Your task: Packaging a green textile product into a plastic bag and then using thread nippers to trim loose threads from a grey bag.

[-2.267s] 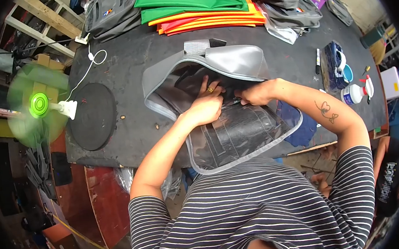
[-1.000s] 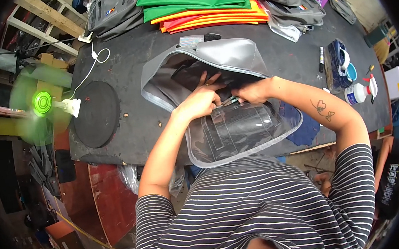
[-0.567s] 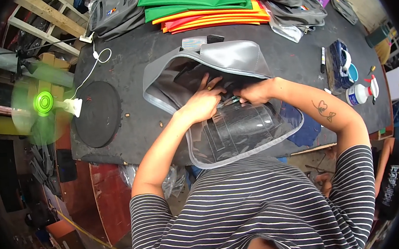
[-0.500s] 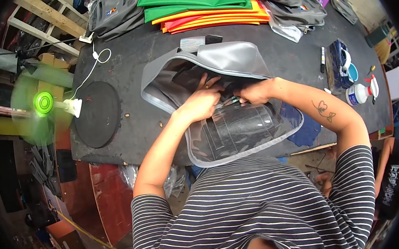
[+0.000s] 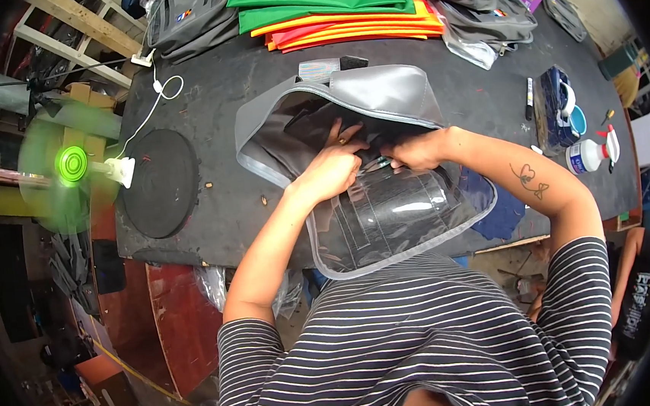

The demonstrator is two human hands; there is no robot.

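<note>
A grey bag (image 5: 385, 87) lies on the table in front of me, its zipped opening gaping and its clear plastic flap (image 5: 411, 227) folded down toward my body. Both of my hands reach into the opening. My left hand (image 5: 337, 168) is closed on dark material at the bag's inner edge, with a ringed finger bent upward. Close beside it, my right hand (image 5: 413, 152) is closed around a small slim tool (image 5: 384, 162), pale green and metallic, whose tip points to the left hand. The exact kind of tool is too small to tell. Fingertips are partly hidden in shadow inside the bag.
Green and orange fabric (image 5: 324, 1) is stacked at the back, between grey bags (image 5: 188, 19). At left are a spinning green fan (image 5: 71, 163) and a round black disc (image 5: 159, 184). A marker (image 5: 529, 99), tape dispenser (image 5: 556, 108) and spray bottle (image 5: 588, 155) sit at right.
The view has shifted slightly. The bag's clear flap sits a little lower toward me, and both hands stay in nearly the same place inside the opening.
</note>
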